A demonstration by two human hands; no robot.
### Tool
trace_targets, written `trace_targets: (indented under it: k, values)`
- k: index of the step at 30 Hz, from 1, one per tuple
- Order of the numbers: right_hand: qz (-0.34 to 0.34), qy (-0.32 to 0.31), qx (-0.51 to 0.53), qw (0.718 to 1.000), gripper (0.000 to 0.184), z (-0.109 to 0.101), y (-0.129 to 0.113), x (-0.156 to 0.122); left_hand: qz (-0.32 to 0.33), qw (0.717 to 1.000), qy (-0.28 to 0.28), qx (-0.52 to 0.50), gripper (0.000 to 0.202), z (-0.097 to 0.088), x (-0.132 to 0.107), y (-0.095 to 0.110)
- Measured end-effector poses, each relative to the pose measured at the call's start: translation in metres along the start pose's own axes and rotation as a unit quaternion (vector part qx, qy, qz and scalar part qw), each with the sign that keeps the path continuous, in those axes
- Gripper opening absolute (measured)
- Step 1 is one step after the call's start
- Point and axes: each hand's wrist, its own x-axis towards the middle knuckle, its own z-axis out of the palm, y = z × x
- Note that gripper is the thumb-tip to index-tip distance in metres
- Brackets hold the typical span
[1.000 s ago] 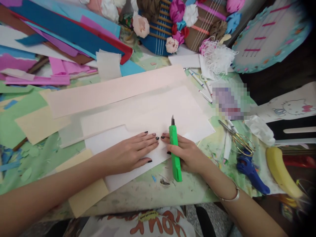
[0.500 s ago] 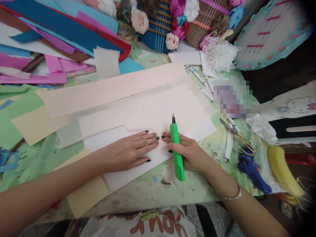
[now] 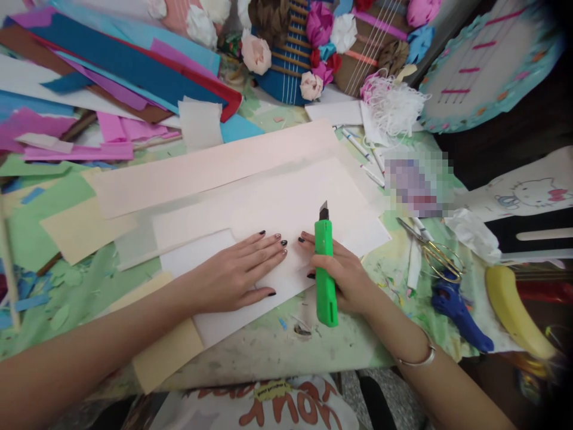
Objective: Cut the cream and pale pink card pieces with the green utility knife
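Note:
My left hand (image 3: pixel 235 275) lies flat, fingers stretched out, pressing on a white sheet of paper (image 3: pixel 277 209) at the near edge of the table. My right hand (image 3: pixel 344 275) is wrapped round a green utility knife (image 3: pixel 325 269), blade out and pointing away from me over the same sheet. The two hands' fingertips are close together, a small gap between them. Under the white sheet lies a long pale pink sheet (image 3: pixel 210 164).
Coloured paper sheets (image 3: pixel 111 65) pile up at the back left. Paper flowers (image 3: pixel 317 54) and a guitar-shaped craft sit at the back. Gold scissors (image 3: pixel 432 248), a blue glue gun (image 3: pixel 459 310) and a banana (image 3: pixel 514 310) lie to the right. A cream sheet (image 3: pixel 165 352) overhangs the near edge.
My right hand has shifted slightly right and away from the left hand, and the knife now stands more upright. The left hand stays pressed on the paper.

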Motion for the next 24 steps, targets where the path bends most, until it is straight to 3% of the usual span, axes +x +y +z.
trace_targets:
  k: [6, 14, 19, 24]
  values:
    - [0.046, -0.081, -0.010, 0.996, 0.026, 0.0013, 0.0004, 0.0100, -0.017, 0.999, -0.028, -0.008, 0.058, -0.0018, 0.0015, -0.0018]
    - [0.058, -0.078, 0.002, 0.995, 0.027, 0.0013, 0.0044, 0.0078, -0.013, 0.998, -0.052, -0.039, 0.059, -0.0048, -0.0020, -0.0072]
    - [0.032, -0.055, 0.003, 0.998, 0.029, 0.0017, 0.0026, 0.0079, -0.010, 0.999, -0.023, -0.036, 0.069, -0.0049, -0.0025, -0.0050]
    - [0.024, -0.031, 0.007, 0.999, 0.028, 0.0014, 0.0012, 0.0086, 0.004, 1.000, -0.018, -0.022, 0.058, -0.0064, -0.0032, -0.0060]
